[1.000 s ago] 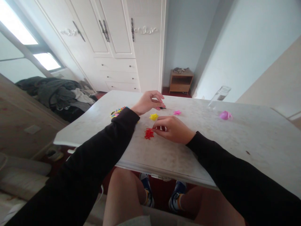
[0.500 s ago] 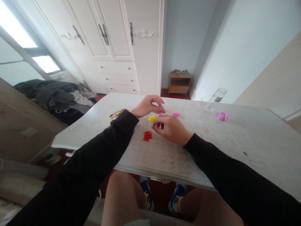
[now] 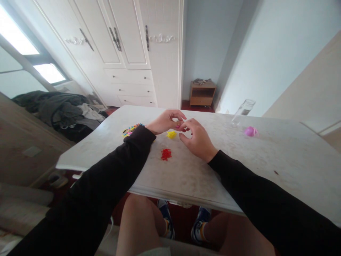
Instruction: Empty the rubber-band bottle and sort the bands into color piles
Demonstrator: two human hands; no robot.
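Observation:
My left hand (image 3: 166,121) hovers over the far side of the table, fingers curled, with small pink pieces (image 3: 178,126) between thumb and fingers; their exact kind is too small to make out. Right beside it is my right hand (image 3: 198,138), its forefinger at the left fingertips and its thumb apart from the forefinger. Below the hands lie a small yellow pile (image 3: 171,134) and, nearer me, a red pile (image 3: 166,154) of little pieces. A mixed multicoloured pile (image 3: 130,130) sits by my left wrist, partly covered by the sleeve.
A clear glass bottle or jar (image 3: 243,112) stands at the back right of the white table (image 3: 266,153). Near it is a purple rounded object (image 3: 250,131). A small dark speck (image 3: 276,172) marks the right side. Beyond are a white wardrobe (image 3: 128,42) and a wooden nightstand (image 3: 202,94).
My right hand has moved away from the yellow pile, up and right to the left fingertips. It now hides the pink pile on the table. My left hand has barely moved.

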